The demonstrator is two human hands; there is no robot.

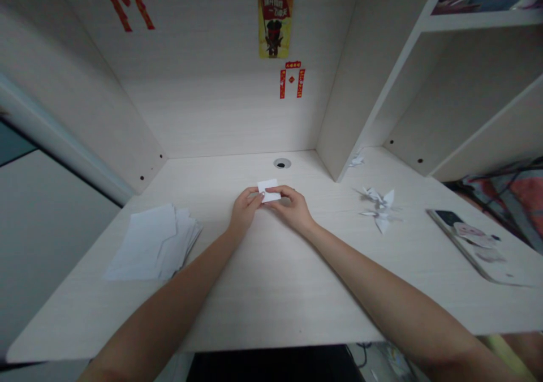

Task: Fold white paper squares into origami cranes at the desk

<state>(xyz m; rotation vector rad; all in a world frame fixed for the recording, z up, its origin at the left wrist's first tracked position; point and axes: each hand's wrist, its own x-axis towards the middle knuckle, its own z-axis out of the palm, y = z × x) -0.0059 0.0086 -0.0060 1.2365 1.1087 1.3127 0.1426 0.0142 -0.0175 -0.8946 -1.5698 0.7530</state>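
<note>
A small folded piece of white paper [268, 189] lies at the middle of the pale wooden desk [271, 291], toward the back. My left hand [244, 209] pinches its left edge with fingers closed. From the right, my right hand [292, 205] grips the same paper, fingers curled over its right edge. Both forearms reach forward across the desk.
A loose stack of white sheets [155, 241] lies at the left. Folded paper cranes [379, 207] sit at the right, one more [355, 160] by the shelf divider. A phone [470, 240] lies far right. A cable hole [282, 163] sits behind the hands.
</note>
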